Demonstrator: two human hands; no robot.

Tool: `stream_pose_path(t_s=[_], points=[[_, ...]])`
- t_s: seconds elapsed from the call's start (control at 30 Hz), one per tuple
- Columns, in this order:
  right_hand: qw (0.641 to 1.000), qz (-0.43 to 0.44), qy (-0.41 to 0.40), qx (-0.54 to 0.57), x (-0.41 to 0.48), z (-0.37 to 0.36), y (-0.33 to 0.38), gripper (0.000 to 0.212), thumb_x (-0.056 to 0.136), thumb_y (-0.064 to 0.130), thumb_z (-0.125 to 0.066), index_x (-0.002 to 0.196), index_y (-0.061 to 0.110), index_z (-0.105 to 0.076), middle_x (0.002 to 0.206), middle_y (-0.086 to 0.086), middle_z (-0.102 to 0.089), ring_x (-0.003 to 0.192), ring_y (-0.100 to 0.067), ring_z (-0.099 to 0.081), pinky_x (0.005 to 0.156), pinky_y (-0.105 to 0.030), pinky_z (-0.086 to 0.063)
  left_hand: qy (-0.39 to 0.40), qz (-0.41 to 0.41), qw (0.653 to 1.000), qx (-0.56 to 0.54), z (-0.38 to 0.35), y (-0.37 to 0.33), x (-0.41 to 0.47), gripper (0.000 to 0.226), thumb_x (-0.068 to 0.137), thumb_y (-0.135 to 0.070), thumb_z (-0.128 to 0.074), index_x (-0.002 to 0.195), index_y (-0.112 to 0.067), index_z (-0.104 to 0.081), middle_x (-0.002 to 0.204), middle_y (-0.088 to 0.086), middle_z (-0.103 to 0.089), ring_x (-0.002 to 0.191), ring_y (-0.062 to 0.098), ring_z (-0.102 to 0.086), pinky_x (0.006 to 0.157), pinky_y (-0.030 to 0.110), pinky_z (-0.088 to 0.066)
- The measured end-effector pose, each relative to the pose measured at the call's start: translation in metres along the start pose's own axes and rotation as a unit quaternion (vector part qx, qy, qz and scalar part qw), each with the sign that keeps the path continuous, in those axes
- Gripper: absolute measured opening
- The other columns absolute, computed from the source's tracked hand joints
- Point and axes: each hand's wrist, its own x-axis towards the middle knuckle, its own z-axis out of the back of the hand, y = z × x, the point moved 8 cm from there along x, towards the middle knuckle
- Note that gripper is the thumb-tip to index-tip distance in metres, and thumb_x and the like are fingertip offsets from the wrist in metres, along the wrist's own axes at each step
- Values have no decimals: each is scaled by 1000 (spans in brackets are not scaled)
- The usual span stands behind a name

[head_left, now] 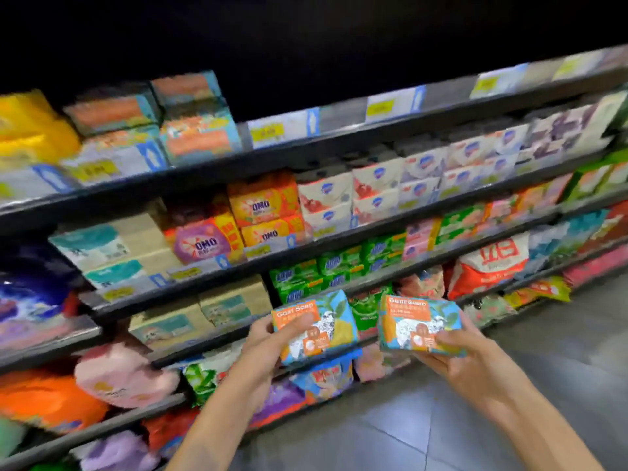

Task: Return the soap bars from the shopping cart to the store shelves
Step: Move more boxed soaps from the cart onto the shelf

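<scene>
Grip: left grip (268,338) is pinching one soap bar (319,324) by its left end, thumb lying across the orange front and fingers curling behind. Right grip (465,362) is clamping a second soap bar (418,324) at its lower right corner, thumb on the front and fingers cupping underneath.
Soap position: both packs are facing the camera in front of the lower shelves (373,230), near each other but apart, and neither is resting on a shelf yet.
Shopping cart: not showing in this view.
Drop risk: each pack is hanging from one end only, so a thumb slackening during a reach could be letting it tip out onto the tiled floor (509,419).
Misplacing risk: orange-and-blue boxes (200,130) on the upper left shelf are looking like the match, though they are too blurred to confirm. Sliding the bars in among the green packs (299,283) behind them would probably be shelving them wrongly.
Knock risk: forcing a bar into a full row could be shoving neighbouring stock off the edge.
Arm pose: both forearms are rising from the bottom edge and converging, the left slanting up to the right and the right slanting up to the left. The wrists are sitting roughly level.
</scene>
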Motion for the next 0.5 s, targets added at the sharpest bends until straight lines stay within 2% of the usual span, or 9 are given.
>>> stream_pose_path(t_s=[0.13,0.23,0.37,0.43,0.5], points=[[992,22,118,-45,43,-56,70,109,14,21,-94,116,12,-57,100,-13,-70,80,-25,-70,65,-31,-59,-28,-99,995,-20,-4,-77,5,46,54,-23,-78,95,-10,-66,80,5,-74,66,12,-70,59,23,-57],[979,39,187,-67,62,-103,108,106,11,19,-95,111,12,-58,94,-12,-71,79,-24,-71,63,-29,-58,-18,-196,980,2,-3,-139,-1,59,41,-36,-89,92,-18,-66,84,1,-73,70,9,-68,62,20,-56],[957,75,265,-89,74,-167,145,96,13,12,-95,103,16,-59,90,-7,-72,77,-22,-72,58,-26,-56,-50,-271,960,47,12,-206,-9,41,54,-30,-81,90,-23,-61,77,-7,-70,62,5,-65,55,19,-53],[948,97,277,-125,77,-196,160,79,28,0,-90,99,16,-59,87,-5,-72,74,-19,-71,54,-23,-56,-55,-299,951,57,21,-237,-13,37,61,-22,-80,93,-22,-60,78,-7,-71,64,5,-67,58,19,-54],[939,131,270,-167,81,-221,175,58,49,-8,-76,99,14,-57,83,-2,-72,73,-14,-71,58,-24,-57,-68,-324,940,87,30,-266,-15,26,66,-24,-69,91,-21,-61,74,-8,-72,63,3,-67,60,18,-54]])
